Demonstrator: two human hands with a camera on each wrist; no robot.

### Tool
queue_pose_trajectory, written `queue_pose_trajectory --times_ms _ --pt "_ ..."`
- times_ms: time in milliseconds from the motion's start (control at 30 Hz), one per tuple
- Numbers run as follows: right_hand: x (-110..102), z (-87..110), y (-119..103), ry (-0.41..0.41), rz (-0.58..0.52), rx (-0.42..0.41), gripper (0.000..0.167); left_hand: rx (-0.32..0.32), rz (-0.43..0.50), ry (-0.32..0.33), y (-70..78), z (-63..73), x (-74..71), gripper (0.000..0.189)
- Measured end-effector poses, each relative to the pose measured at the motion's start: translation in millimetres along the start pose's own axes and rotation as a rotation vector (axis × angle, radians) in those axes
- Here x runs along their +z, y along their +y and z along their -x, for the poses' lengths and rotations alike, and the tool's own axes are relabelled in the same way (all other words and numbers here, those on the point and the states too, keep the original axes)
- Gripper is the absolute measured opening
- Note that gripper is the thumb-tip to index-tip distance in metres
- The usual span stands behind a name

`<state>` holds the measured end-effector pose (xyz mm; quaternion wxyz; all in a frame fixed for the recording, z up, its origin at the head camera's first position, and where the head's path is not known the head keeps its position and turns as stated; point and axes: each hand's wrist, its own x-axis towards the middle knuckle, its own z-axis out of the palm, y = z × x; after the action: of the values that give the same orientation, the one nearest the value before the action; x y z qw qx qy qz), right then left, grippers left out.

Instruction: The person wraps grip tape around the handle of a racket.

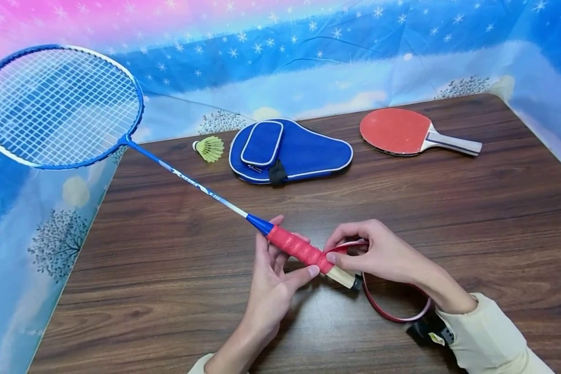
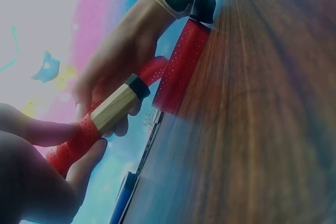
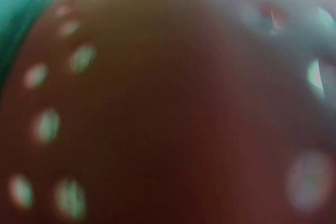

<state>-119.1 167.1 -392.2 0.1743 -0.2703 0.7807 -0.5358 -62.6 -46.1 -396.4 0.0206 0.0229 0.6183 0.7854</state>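
A blue and white badminton racket [image 1: 200, 187] slants across the head view, its strung head at upper left. My left hand [image 1: 272, 291] grips its handle from below, the thumb pressing near the edge of the wrapped red grip tape [image 1: 295, 246]. Beyond this wrap the bare wooden handle [image 1: 340, 277] and black end cap [image 1: 357, 282] show. With thumb and fingers, my right hand [image 1: 385, 254] pinches the tape at the wrap's lower edge. A loose length of tape [image 2: 181, 69] loops down beneath the right wrist. Blurred perforated tape [image 3: 168, 103] fills most of the right wrist view.
Along the back of the wooden table [image 1: 168, 270] lie a yellow-green shuttlecock [image 1: 209, 149], a blue paddle case [image 1: 308, 150] and a red table tennis paddle [image 1: 395, 131]. A snowflake-patterned cloth [image 1: 280, 52] hangs behind. A black device [image 1: 430, 330] sits at the right wrist.
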Motion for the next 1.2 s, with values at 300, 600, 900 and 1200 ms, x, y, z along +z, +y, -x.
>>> queue_pose_trajectory --times_ms 300,600,900,1200 --pt "-2.9 -0.8 3.3 -0.012 0.034 -0.01 0.012 0.052 0.102 -0.026 -3.7 0.2 0.7 0.077" --pt "-3.8 0.2 0.9 0.025 0.015 0.008 0.013 -0.046 0.148 -0.082 -3.4 0.4 0.6 0.092" --pt "-5.4 0.2 2.6 -0.025 0.053 -0.01 0.013 -0.032 0.043 -0.04 -5.6 -1.5 0.3 0.094" --pt "-6.0 -0.2 7.2 -0.055 0.058 -0.043 0.013 -0.039 0.049 -0.027 -4.0 -1.6 -1.2 0.098"
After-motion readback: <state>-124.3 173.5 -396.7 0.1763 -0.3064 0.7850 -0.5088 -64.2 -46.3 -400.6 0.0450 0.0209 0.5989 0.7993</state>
